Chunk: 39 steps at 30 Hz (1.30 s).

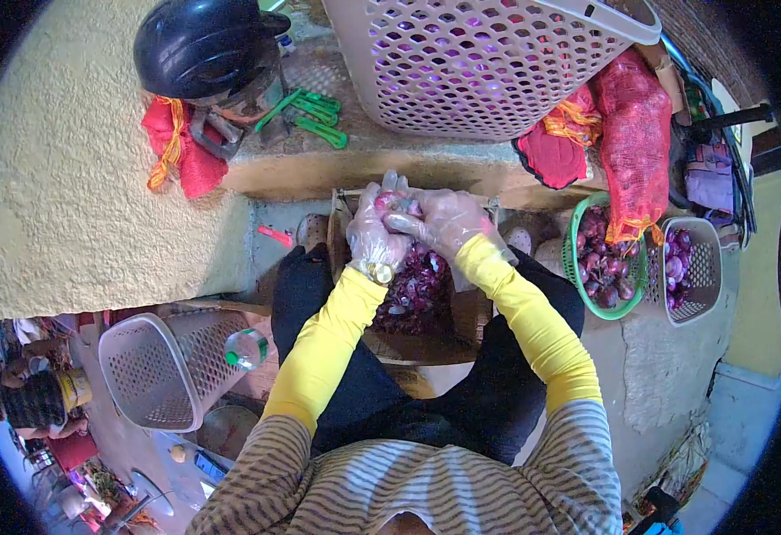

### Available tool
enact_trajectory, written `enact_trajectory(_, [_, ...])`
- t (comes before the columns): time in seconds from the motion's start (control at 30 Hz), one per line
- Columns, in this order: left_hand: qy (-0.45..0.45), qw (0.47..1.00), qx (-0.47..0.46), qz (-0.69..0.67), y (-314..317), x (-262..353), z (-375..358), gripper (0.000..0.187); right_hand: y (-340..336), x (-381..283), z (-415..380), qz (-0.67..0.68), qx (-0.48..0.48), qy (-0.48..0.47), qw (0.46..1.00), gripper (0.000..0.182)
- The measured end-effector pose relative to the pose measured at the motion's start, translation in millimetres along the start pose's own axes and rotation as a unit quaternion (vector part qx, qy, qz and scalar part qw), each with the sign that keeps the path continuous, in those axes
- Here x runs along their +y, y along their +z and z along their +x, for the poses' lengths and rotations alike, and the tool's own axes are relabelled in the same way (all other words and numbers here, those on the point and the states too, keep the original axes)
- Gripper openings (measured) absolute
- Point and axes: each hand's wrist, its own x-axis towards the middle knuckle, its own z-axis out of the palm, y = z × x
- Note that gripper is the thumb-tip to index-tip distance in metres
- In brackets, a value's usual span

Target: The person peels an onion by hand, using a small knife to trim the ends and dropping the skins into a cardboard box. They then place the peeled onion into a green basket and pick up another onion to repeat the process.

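Observation:
Both hands wear clear plastic gloves over yellow sleeves and meet above a cardboard box (466, 316) between my knees. My left hand (378, 225) has its fingers wrapped round a red onion (389, 201). From the right, my right hand (448, 219) reaches to the same onion, its fingers bent and pressed together; whatever lies inside them is hidden. Purple onion skins and pieces (419, 294) lie in the box below the hands. A gold watch (379, 272) sits at my left wrist.
A large perforated basket (462, 71) stands on the ledge ahead, near red net bags (636, 134) and a dark helmet (203, 49). Onions fill a green basket (609, 312) at right, beside a small grey basket (707, 267). An empty-looking basket (154, 370) and a person (38, 397) are left.

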Motion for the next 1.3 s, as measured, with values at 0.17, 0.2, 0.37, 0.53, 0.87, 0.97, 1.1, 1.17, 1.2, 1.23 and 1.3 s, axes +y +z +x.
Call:
enact_trajectory(0.17, [-0.077, 0.995, -0.069, 0.014, 1, 7, 5, 0.040, -17, 26, 14, -0.040, -0.005, -0.032, 0.999, 0.066])
enact_trajectory(0.2, [-0.160, 0.977, -0.136, 0.044, -3, 12, 7, 0.041, -29, 30, 17, -0.067, -0.039, -0.054, 0.996, 0.067])
enact_trajectory(0.37, [-0.174, 0.971, -0.124, 0.110, 6, 17, 4, 0.044, -44, 13, 13, -0.149, -0.059, -0.106, 0.981, 0.066])
enact_trajectory(0.53, [-0.018, 0.976, -0.101, 0.190, 9, 8, -10, 0.046, -48, -12, 7, -0.149, -0.082, -0.064, 0.983, 0.071])
enact_trajectory(0.87, [0.059, 0.994, -0.022, 0.090, 1, 10, 0, 0.055, -7, -14, 4, -0.060, -0.016, -0.013, 0.998, 0.064])
enact_trajectory(0.97, [0.056, 0.995, 0.021, 0.075, 8, 10, -6, 0.051, -5, -9, 10, -0.060, -0.034, -0.004, 0.998, 0.062])
enact_trajectory(1.1, [0.143, 0.941, -0.167, 0.256, -7, 6, -7, 0.043, -37, 9, 19, -0.081, -0.086, -0.067, 0.991, 0.061])
enact_trajectory(1.17, [0.101, 0.946, -0.141, 0.274, -32, 13, 19, 0.040, -48, 0, 17, -0.081, -0.116, -0.036, 0.989, 0.065])
enact_trajectory(1.2, [0.080, 0.948, -0.128, 0.282, -46, 17, 33, 0.038, -46, -4, 14, -0.111, -0.091, -0.061, 0.988, 0.069])
enact_trajectory(1.23, [0.059, 0.948, -0.115, 0.290, -53, 20, 41, 0.037, -44, -7, 13, -0.141, -0.065, -0.086, 0.984, 0.073])
enact_trajectory(1.3, [0.039, 0.948, -0.100, 0.298, -42, 21, 31, 0.036, -28, -2, 17, -0.140, -0.073, -0.085, 0.984, 0.079])
